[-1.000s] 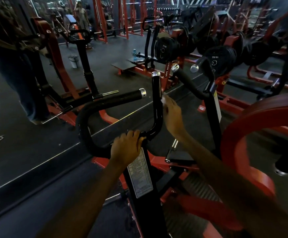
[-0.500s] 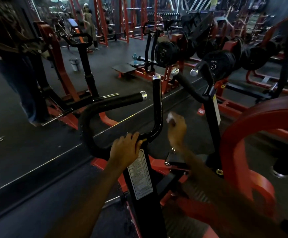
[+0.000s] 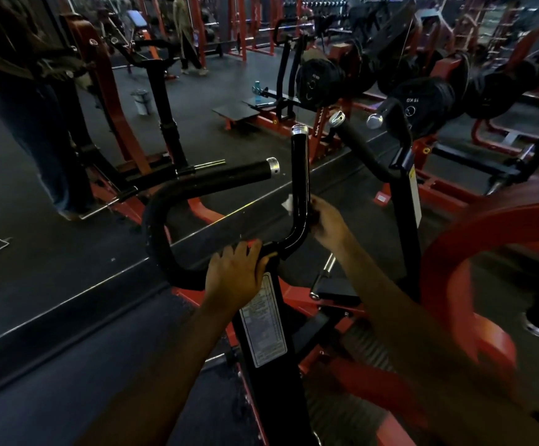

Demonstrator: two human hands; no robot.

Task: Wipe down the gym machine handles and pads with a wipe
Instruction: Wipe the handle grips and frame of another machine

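Note:
A black bent handlebar rises from the machine's black post. Its upright handle has a silver cap on top, and its other handle points right with a silver end. My left hand grips the bar at its base, above a white label. My right hand wraps round the lower part of the upright handle and holds a white wipe, whose corner sticks out to the left of the bar.
A second pair of black handles stands to the right on another post. A red curved frame is close on the right. Weight plates hang behind. A person walks far back; another stands at left.
My right hand lifted off the upright handle half a second ago and now closes round its lower part again with the wipe. My left hand keeps its grip.

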